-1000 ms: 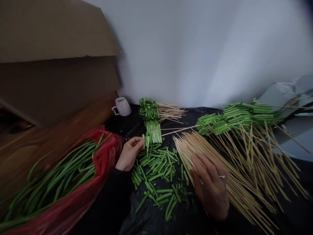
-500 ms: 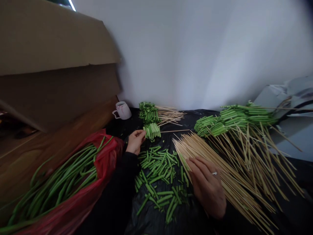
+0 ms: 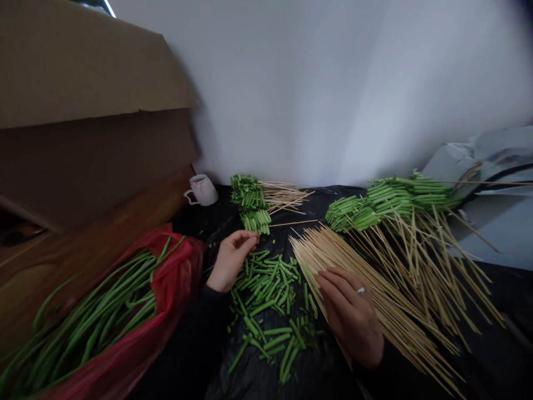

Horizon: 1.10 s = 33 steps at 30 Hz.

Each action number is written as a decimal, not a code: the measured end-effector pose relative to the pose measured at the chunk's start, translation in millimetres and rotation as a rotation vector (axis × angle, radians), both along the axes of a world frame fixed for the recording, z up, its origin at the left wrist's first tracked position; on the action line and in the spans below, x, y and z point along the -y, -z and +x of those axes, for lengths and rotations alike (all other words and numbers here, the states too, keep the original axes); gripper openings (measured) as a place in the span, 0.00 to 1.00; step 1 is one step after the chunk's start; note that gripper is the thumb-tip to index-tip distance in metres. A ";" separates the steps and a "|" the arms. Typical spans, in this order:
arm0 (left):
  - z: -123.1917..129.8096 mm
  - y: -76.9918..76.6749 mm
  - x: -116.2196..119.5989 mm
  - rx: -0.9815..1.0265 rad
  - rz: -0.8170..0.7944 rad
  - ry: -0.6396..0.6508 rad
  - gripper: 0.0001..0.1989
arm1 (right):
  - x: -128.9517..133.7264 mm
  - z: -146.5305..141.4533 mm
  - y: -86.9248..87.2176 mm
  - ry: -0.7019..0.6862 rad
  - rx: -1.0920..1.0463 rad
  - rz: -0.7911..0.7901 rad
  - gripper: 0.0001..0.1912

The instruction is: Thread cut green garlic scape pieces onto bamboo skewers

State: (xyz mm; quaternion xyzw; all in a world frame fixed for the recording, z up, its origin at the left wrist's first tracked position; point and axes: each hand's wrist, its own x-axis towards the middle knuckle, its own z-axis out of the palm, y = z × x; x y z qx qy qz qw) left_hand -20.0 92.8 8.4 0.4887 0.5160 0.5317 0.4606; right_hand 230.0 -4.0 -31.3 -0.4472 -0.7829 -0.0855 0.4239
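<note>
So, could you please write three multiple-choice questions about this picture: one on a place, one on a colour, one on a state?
1. Where does the white mug stand?
A. beside the cardboard box, near the wall
B. on the bare skewers
C. in the red bag

2. What colour is the bag holding the long beans?
A. blue
B. red
C. white

3. What is the right hand doing?
A. lifted in the air
B. gripping the mug
C. resting on the bare skewers

Answers: 1 A, the mug sits at the box's corner. 2 B, the plastic is plainly red. 3 C, its fingers lie across the sticks.
</note>
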 end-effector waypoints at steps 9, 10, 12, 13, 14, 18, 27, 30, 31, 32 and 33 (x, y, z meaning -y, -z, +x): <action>2.6 27.2 27.6 -0.353 0.082 0.069 0.11 | -30.1 61.2 -11.5 0.305 0.014 0.019 0.09; 0.8 29.3 27.5 -0.372 0.094 0.065 0.11 | -31.4 65.3 -12.1 0.312 0.025 -0.010 0.09; -1.1 31.9 27.9 -0.404 0.110 0.065 0.11 | -31.8 67.1 -12.3 0.280 0.045 -0.075 0.09; -1.2 32.6 28.4 -0.419 0.116 0.065 0.11 | -31.0 65.2 -12.2 0.248 0.056 -0.110 0.09; -0.9 33.0 29.1 -0.434 0.119 0.067 0.11 | -29.7 62.0 -12.1 0.213 0.072 -0.150 0.09; 1.2 33.8 31.1 -0.483 0.121 0.069 0.11 | -22.3 45.3 -12.8 0.137 0.205 -0.358 0.09; 0.7 28.5 31.2 -0.506 0.128 0.067 0.11 | -16.5 33.3 -8.3 0.241 0.442 -0.394 0.12; 0.8 27.7 31.0 -0.508 0.131 0.058 0.11 | -16.1 36.1 -4.8 0.309 0.472 -0.351 0.10; 0.8 27.8 30.9 -0.507 0.132 0.057 0.11 | -16.3 37.6 -3.6 0.329 0.480 -0.343 0.10; 0.8 27.9 30.9 -0.506 0.132 0.057 0.11 | -16.6 39.0 -2.4 0.345 0.485 -0.339 0.09; 0.7 28.1 30.8 -0.503 0.131 0.059 0.11 | -17.1 40.3 -1.4 0.356 0.485 -0.338 0.09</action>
